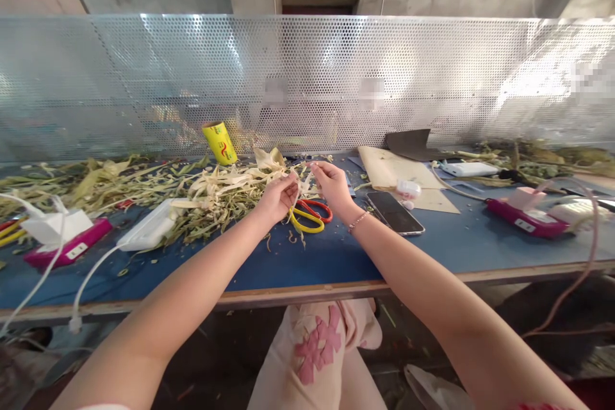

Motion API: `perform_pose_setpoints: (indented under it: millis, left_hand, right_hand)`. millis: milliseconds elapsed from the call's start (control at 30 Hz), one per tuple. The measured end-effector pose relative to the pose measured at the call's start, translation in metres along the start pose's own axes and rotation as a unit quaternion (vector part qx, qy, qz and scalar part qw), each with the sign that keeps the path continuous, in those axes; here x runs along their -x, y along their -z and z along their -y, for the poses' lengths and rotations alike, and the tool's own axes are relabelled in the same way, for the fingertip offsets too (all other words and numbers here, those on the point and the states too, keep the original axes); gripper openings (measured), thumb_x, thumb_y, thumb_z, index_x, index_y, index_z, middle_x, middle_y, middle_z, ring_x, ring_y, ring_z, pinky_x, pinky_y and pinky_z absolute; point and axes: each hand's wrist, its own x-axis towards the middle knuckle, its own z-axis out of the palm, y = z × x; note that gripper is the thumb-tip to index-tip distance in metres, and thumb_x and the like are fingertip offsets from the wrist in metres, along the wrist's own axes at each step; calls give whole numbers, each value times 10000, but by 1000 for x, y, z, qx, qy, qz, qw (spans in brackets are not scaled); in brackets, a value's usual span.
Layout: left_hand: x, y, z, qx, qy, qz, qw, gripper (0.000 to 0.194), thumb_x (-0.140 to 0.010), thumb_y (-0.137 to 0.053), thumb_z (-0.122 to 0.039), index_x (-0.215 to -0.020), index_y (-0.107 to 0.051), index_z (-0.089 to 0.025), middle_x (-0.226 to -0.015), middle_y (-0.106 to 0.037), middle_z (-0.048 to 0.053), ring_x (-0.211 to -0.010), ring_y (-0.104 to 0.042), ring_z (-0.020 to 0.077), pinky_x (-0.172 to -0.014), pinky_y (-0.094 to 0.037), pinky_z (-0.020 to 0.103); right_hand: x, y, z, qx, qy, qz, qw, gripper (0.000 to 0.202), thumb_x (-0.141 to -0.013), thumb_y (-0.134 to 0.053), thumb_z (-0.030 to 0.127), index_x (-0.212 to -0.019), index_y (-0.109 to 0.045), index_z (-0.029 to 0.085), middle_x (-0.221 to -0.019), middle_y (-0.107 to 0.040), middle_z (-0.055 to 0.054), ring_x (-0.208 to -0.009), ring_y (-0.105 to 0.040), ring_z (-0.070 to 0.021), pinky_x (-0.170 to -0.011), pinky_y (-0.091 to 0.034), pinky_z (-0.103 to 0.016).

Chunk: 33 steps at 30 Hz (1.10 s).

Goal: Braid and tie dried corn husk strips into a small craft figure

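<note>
Both of my hands are raised over the blue table, close together. My left hand is closed, its fingers pinching a thin pale strip of dried plant. The fingers of my right hand are closed at the upper end of the same strip. Just below the hands lie scissors with one yellow and one red handle. A heap of dried husks and leaves spreads to the left, touching the area behind my left hand.
Right of my hands are a black phone, a white case and brown card. A yellow tube stands at the back. Magenta power strips with cables lie on both sides. A perforated metal screen runs behind.
</note>
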Motion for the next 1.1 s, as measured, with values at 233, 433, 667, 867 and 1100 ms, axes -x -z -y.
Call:
perform_pose_setpoints:
  millis: [233,433,667,867,1100]
  left_hand:
    - [-2,0,9,-80,-95,31,992,266,-566,-735,-247,-547,-496,-132,-458,-474,-61,-426,-443,26,-451,-368,161]
    - [-1,-2,9,-127,-142,-11,982,278,-587,-714,-304,-574,-492,-137,-484,-482,-60,-443,-434,29,-455,-343,166]
    - [0,-1,8,-195,-170,-44,965,256,-675,-632,-351,-619,-482,-151,-512,-498,-44,-454,-451,61,-474,-364,200]
    - [3,2,10,-361,-241,-88,897,245,-767,-522,-381,-644,-472,-174,-586,-514,-9,-557,-505,114,-556,-386,239]
    - [13,-7,8,-469,-301,-95,825,214,-832,-420,-282,-638,-380,-201,-561,-426,-15,-536,-426,121,-575,-340,253]
  right_hand:
    - [-1,0,-4,-11,-11,-2,1000,327,-731,-514,481,-818,-595,176,-453,-274,85,-373,-237,-49,-352,-194,-216]
    - [4,-5,0,-61,-63,52,995,319,-664,-589,482,-737,-473,193,-503,-344,93,-410,-289,-38,-388,-255,-190]
    - [5,-8,-9,-5,-41,116,992,311,-683,-569,464,-679,-427,187,-563,-467,58,-478,-411,-55,-467,-332,-197]
    - [9,-10,-4,174,11,62,983,259,-783,-439,384,-608,-368,207,-439,-397,67,-400,-375,-76,-455,-305,-224]
    - [11,-14,-6,257,94,6,962,312,-763,-472,347,-541,-304,207,-469,-361,60,-458,-342,-77,-479,-271,-222]
